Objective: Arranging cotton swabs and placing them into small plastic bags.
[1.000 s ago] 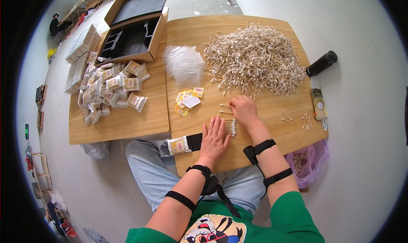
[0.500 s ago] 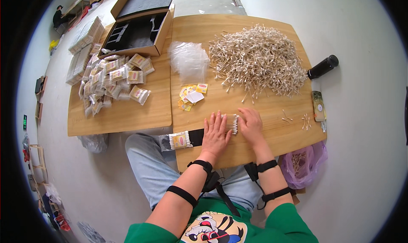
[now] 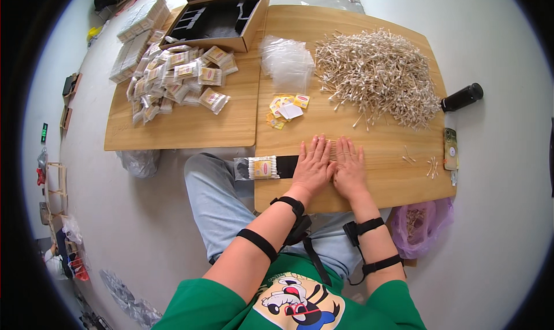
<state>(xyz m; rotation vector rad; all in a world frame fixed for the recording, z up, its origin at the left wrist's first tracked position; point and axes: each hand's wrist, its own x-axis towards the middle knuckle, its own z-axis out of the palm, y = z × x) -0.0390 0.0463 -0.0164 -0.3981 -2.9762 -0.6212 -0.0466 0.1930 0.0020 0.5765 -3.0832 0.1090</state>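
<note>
A small row of cotton swabs [image 3: 332,149] lies on the wooden table, showing in the gap between my two hands. My left hand [image 3: 312,167] rests flat over its left side with the fingers stretched out. On the other side my right hand [image 3: 350,167] lies palm down, fingers extended, partly covering the row. How many swabs are under the palms is hidden. Left of my left hand, a filled clear packet of swabs [image 3: 264,168] with a yellow label sits at the table's front edge, beside a black strip [image 3: 285,167].
Loose swabs form a big heap [image 3: 378,76] at the back right. Clear bags [image 3: 288,64] and yellow-white cards [image 3: 287,109] lie left of it. Filled packets [image 3: 179,76] pile near an open carton [image 3: 247,38]. A black bottle [image 3: 461,97] and phone [image 3: 450,148] edge the right side.
My right hand has gone from curled beside the row to flat on it, closer to my left hand. The whole view has shifted, with the table now further right and higher.
</note>
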